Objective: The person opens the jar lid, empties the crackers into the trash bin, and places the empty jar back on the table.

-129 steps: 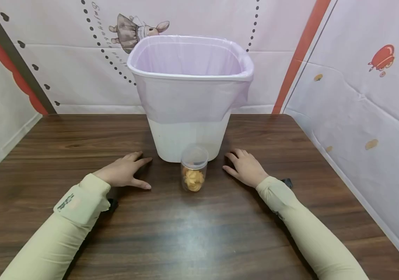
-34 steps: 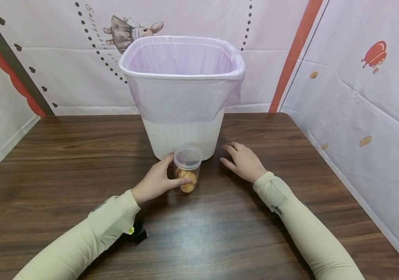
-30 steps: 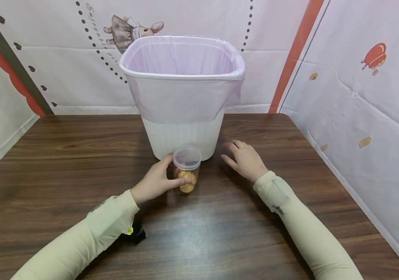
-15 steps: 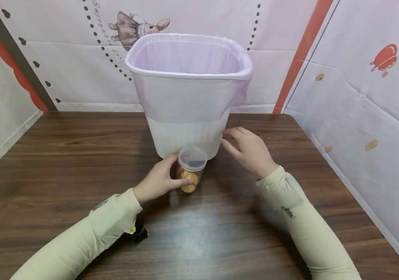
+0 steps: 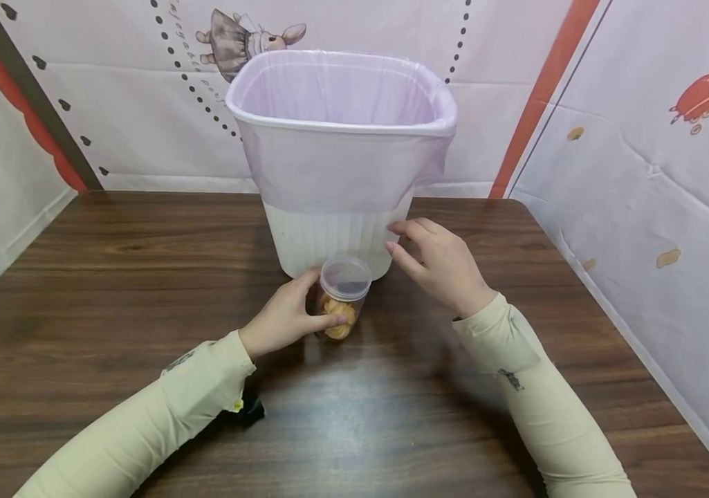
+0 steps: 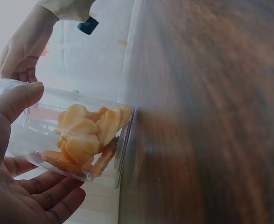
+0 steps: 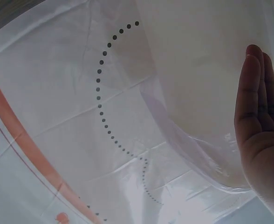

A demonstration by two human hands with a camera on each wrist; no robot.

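A clear plastic jar (image 5: 345, 278) with a clear screw lid stands on the table in front of the bin, leaning slightly. Inside it lie several golden, swirled pieces that look like butter cookies (image 6: 78, 133), gathered at the bottom. My left hand (image 5: 286, 310) holds the jar from its left side, thumb across the front and fingers behind. In the left wrist view the jar's base is close against the table. My right hand (image 5: 444, 266) is raised above the table to the right of the jar, fingers loosely bent with nothing in them, its fingertips overlapping the bin's lower right side.
Behind the jar stands a tall white bin (image 5: 323, 238) lined with a thin purple bag (image 5: 342, 166). The dark wood table (image 5: 111, 277) runs back to a printed cloth wall (image 5: 142, 131), with another cloth wall (image 5: 653, 207) on the right.
Earlier both hands rested on the table beside the jar. My left hand has since taken hold of the jar, and my right hand has lifted off the table, shifting slightly toward the jar.
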